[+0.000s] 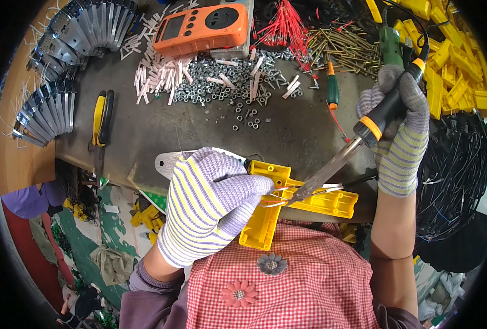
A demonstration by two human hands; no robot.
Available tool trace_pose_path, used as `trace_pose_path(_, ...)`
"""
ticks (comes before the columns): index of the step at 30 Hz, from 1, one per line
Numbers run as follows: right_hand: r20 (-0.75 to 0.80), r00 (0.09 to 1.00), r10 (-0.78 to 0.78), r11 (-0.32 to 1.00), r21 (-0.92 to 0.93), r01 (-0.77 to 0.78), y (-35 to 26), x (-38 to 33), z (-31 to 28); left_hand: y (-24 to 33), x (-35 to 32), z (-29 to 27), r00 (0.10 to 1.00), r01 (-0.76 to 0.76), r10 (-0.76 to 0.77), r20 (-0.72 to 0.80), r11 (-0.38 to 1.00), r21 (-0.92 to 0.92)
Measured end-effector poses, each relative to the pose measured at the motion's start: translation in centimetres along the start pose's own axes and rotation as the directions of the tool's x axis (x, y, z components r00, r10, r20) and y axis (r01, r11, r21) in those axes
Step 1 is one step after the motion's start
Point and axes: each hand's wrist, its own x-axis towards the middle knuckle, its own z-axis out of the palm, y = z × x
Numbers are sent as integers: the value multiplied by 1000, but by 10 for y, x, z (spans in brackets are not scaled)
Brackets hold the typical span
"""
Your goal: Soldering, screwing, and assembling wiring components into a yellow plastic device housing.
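My right hand (399,137), in a striped knit glove, is closed round the black and orange handle of a soldering iron (330,169). Its metal shaft slants down to the left, with the tip at the bared ends of several thin wires (276,204). Closed on those wires is my gloved left hand (213,203), its thumb over the edge of an opened yellow plastic housing (257,233). A yellow arm (331,203) of the housing reaches right under the iron. Partly behind my left hand lies a flat metal plate (167,163) with a hole. A fine strand rises beside the left fingers.
Farther back are an orange multimeter (202,28), loose nuts (216,82), red wires (283,30), and long screws (345,49). Yellow-black pliers (102,118) and metal blades (49,112) are left. A screwdriver (332,90), yellow housings (454,66) and black cables (451,170) are right.
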Motion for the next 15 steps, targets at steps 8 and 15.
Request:
trace_pose_path(8, 89, 996, 25, 1000, -12, -24, -3, -1, -6, -1, 1, -2, 1000, -16, 15, 25, 1000, 7)
trace_pose_path(15, -153, 986, -68, 991, 103, 85, -7, 13, -5, -13, 7, -8, 967, 64, -58, -248, 998, 16)
